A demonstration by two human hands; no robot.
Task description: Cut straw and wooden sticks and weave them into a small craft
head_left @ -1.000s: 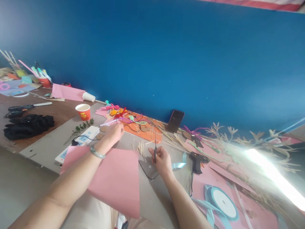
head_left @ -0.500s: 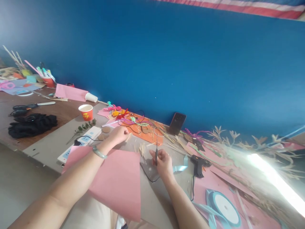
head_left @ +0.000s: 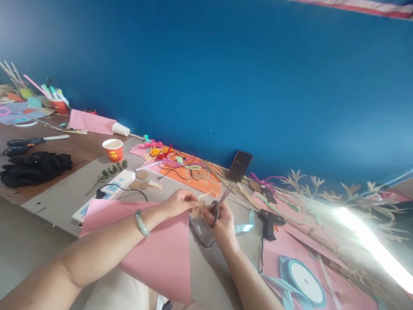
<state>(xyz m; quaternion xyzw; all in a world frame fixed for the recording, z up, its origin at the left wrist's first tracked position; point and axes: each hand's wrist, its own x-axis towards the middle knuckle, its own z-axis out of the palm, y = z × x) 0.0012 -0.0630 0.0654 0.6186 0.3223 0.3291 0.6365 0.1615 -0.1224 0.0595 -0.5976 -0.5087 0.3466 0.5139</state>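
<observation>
A small straw-coloured piece [head_left: 197, 210] is held just above the grey table [head_left: 64, 193], near its middle, between the two hands. In the head view it is pinched by the fingertips of the left hand [head_left: 179, 202], whose wrist bears a pale green bracelet [head_left: 141, 222]. Just to its right, a pair of scissors [head_left: 221, 202] is gripped by the right hand [head_left: 222, 221], fingers closed through the dark handles; the blades are pointed up and away to the far right, and their base is set right beside the piece. Whether the blades touch it cannot be told. A pink paper sheet [head_left: 161, 249] is spread on the near edge under the left forearm. A black glue gun [head_left: 269, 221] is seen to the right of the hands, with a blue ribbon spool [head_left: 303, 280] nearer. A dark phone [head_left: 239, 166] is propped against the blue wall beyond. A white power strip [head_left: 109, 189] and a red paper cup [head_left: 113, 150] are placed to the far left
</observation>
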